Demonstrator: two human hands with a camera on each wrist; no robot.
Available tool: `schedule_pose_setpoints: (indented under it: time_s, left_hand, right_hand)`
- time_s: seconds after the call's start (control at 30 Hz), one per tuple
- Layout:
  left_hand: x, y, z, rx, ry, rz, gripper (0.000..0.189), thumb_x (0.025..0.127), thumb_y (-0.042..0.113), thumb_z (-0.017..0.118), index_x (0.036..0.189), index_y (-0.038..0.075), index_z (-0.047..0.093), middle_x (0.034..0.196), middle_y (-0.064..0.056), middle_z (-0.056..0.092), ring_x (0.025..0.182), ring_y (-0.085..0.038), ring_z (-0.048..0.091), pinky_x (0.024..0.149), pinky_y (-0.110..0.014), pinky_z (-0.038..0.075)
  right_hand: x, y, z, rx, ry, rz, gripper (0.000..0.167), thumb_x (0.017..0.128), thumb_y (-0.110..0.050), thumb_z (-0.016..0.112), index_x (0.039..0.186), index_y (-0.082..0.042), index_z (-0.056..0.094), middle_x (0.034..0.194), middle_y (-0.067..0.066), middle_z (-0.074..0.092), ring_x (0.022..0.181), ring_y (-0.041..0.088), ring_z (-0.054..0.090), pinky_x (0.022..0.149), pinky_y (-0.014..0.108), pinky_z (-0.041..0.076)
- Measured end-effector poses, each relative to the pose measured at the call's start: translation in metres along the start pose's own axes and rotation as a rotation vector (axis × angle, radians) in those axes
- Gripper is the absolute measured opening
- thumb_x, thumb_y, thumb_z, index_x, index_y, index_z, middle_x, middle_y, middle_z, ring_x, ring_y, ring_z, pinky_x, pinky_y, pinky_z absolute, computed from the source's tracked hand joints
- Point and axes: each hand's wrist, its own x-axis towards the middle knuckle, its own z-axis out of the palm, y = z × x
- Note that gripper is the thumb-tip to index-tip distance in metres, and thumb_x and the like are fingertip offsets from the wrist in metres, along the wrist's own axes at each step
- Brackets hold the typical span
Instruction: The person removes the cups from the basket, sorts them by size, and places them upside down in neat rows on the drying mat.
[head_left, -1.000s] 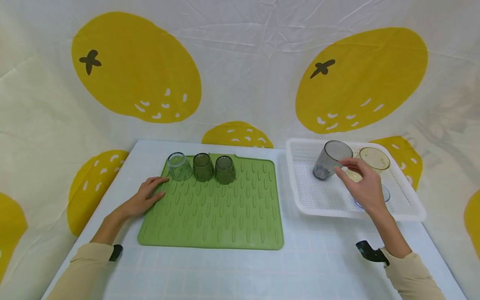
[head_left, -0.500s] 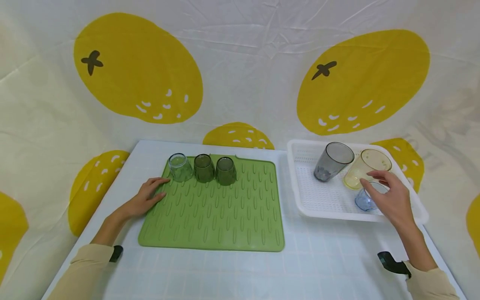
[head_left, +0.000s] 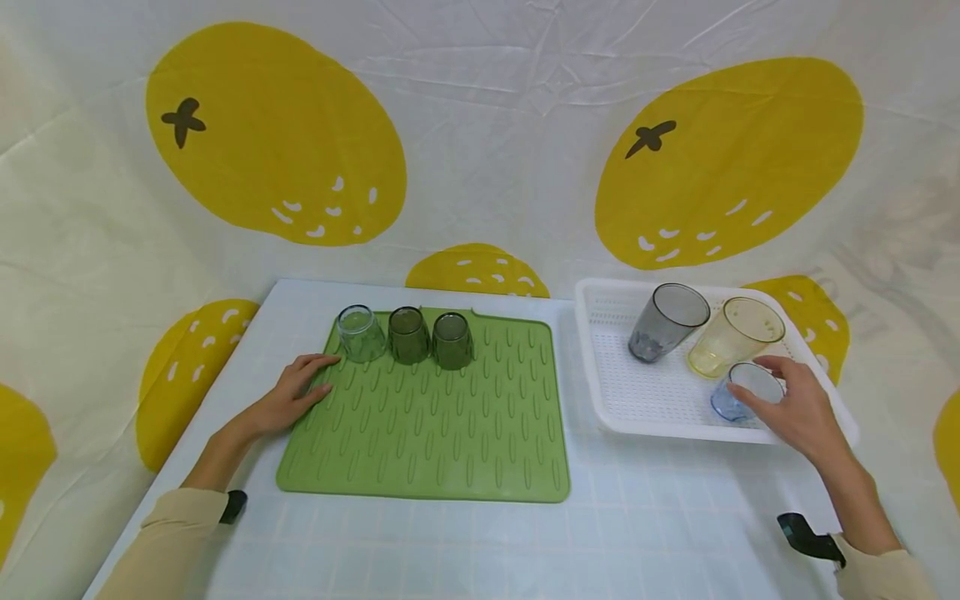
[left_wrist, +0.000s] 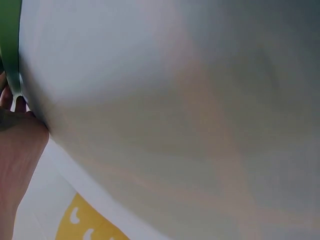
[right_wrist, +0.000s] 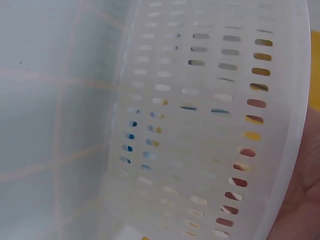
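Beige sleeves (head_left: pixel 161 537) are worn with curved black wrist pieces (head_left: pixel 810 540).

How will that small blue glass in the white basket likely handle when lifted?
The blue glass is probably stiff and may be breakable, given its clear, glassy wall. That smooth-looking side could slip against the right hand's fingers. Being squat, it seems less apt to tip than the taller yellow glass.

I see a small blue glass tumbler (head_left: pixel 726 404) — mouth up in a white plastic basket (head_left: pixel 645 400) — and a green ridged mat (head_left: pixel 427 417), flat.
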Motion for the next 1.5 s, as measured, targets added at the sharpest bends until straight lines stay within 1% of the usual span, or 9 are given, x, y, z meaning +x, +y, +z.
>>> schedule_pose_setpoints:
  time_s: [0.17,0.33,0.47,0.6,0.7,0.93,1.07,1.23,1.5]
  left_hand:
    - [0.000,0.001,0.000,-0.001,0.003,0.005,0.044,0.103,-0.001,0.057,0.144,-0.011,0.046,0.142,-0.034,0.039,0.129,-0.051,0.033,0.098,-0.069,0.027]
    - [0.002,0.002,0.000,0.003,0.002,0.008,0.044,0.103,-0.001,0.056,0.144,-0.011,0.045,0.142,-0.035,0.039,0.129,-0.052,0.033,0.098,-0.069,0.028]
    - [0.002,0.003,0.000,0.010,-0.001,0.008,0.044,0.103,-0.001,0.056,0.144,-0.011,0.045,0.143,-0.036,0.039,0.130,-0.053,0.033,0.099,-0.070,0.027]
    - [0.003,0.003,0.000,0.009,-0.008,-0.002,0.044,0.103,-0.001,0.056,0.145,-0.011,0.044,0.143,-0.036,0.038,0.131,-0.053,0.032,0.099,-0.071,0.027]
    - [0.003,0.004,0.000,0.011,-0.013,-0.007,0.045,0.103,0.000,0.056,0.145,-0.011,0.044,0.143,-0.037,0.038,0.131,-0.054,0.032,0.100,-0.071,0.027]
    - [0.004,0.003,0.001,0.020,-0.017,-0.013,0.044,0.104,0.001,0.056,0.145,-0.010,0.044,0.143,-0.036,0.037,0.131,-0.053,0.032,0.101,-0.071,0.027]
    - [0.004,0.004,0.002,0.023,-0.010,0.003,0.044,0.104,0.001,0.056,0.144,-0.011,0.045,0.142,-0.036,0.038,0.129,-0.053,0.034,0.099,-0.071,0.029]
    - [0.004,0.004,0.000,0.030,-0.016,-0.007,0.044,0.104,0.001,0.057,0.144,-0.010,0.045,0.142,-0.036,0.038,0.129,-0.053,0.034,0.099,-0.071,0.028]
    - [-0.001,0.005,-0.001,0.027,-0.021,-0.029,0.044,0.104,0.001,0.055,0.146,-0.010,0.043,0.143,-0.036,0.037,0.131,-0.054,0.032,0.101,-0.071,0.027]
  right_hand:
    - [0.006,0.006,-0.005,-0.038,-0.139,0.021,0.085,0.093,-0.033,0.076,0.140,0.023,0.033,0.136,0.046,0.035,0.117,0.061,0.040,0.091,0.074,0.043]
    - [0.014,0.011,-0.013,-0.020,-0.304,0.093,0.105,0.092,-0.039,0.078,0.143,0.027,0.015,0.134,0.051,0.029,0.117,0.064,0.041,0.093,0.072,0.046]
    - [0.018,0.015,-0.016,0.015,-0.423,0.166,0.114,0.091,-0.043,0.078,0.144,0.026,0.004,0.135,0.053,0.026,0.121,0.067,0.036,0.097,0.074,0.041]
    - [0.022,0.017,-0.017,0.053,-0.492,0.216,0.118,0.092,-0.045,0.077,0.145,0.023,-0.004,0.139,0.054,0.021,0.124,0.068,0.030,0.099,0.076,0.037]
    - [0.023,0.019,-0.016,0.054,-0.500,0.219,0.116,0.092,-0.046,0.076,0.144,0.024,-0.001,0.139,0.052,0.022,0.125,0.067,0.030,0.099,0.076,0.036]
    - [0.024,0.021,-0.016,0.022,-0.492,0.206,0.099,0.093,-0.048,0.074,0.136,0.027,0.026,0.135,0.048,0.037,0.120,0.061,0.041,0.098,0.071,0.042]
    - [0.022,0.020,-0.019,0.021,-0.489,0.221,0.098,0.093,-0.051,0.073,0.136,0.025,0.029,0.134,0.045,0.043,0.119,0.059,0.044,0.096,0.068,0.045]
    - [0.018,0.019,-0.021,0.042,-0.449,0.175,0.092,0.092,-0.047,0.076,0.136,0.021,0.033,0.131,0.041,0.051,0.116,0.055,0.050,0.093,0.065,0.049]
    - [0.011,0.006,-0.024,0.135,-0.381,0.160,0.086,0.095,-0.037,0.075,0.142,0.016,0.026,0.138,0.042,0.042,0.123,0.058,0.044,0.092,0.069,0.047]
